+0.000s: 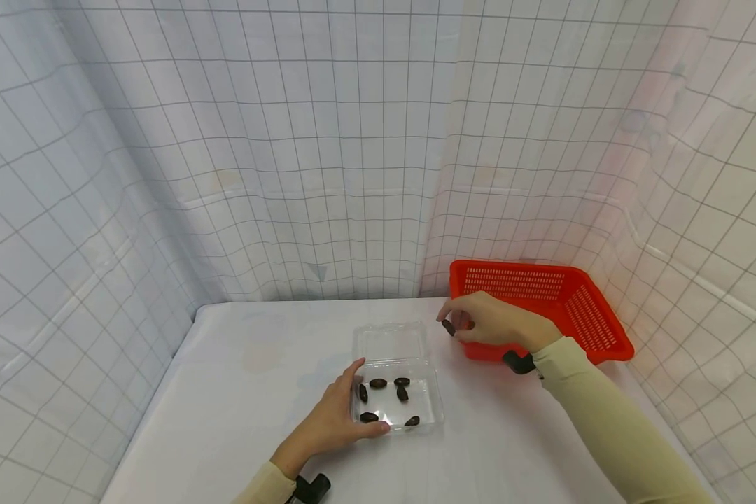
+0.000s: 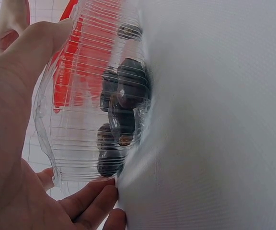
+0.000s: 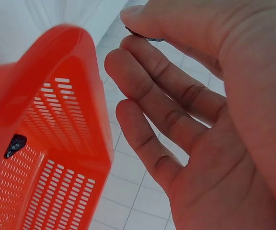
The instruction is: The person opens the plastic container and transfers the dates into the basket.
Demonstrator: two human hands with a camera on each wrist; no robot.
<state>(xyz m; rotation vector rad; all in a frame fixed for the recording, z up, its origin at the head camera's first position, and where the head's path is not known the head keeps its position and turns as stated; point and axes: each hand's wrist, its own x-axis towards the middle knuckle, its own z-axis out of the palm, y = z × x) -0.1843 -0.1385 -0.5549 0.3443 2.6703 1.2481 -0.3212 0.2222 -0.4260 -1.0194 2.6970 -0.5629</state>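
Observation:
A clear plastic clamshell box (image 1: 425,404) lies on the white table, its lid (image 1: 390,344) folded back. Inside are several dark brown, oval dates (image 1: 378,383), seen close through the ribbed wall in the left wrist view. My left hand (image 1: 329,418) holds the box at its left side, with the thumb along the near edge and the fingers at the far left. Beside the left rim of the red basket (image 1: 595,322), my right hand (image 1: 494,322) pinches one date (image 1: 449,327) between thumb and fingertips. That date is mostly hidden in the right wrist view.
The red slotted basket stands at the table's back right, right of the box. One dark date (image 3: 15,146) shows inside it. White gridded curtains (image 1: 327,175) close off the back and both sides. White cloth covers the table (image 1: 246,392).

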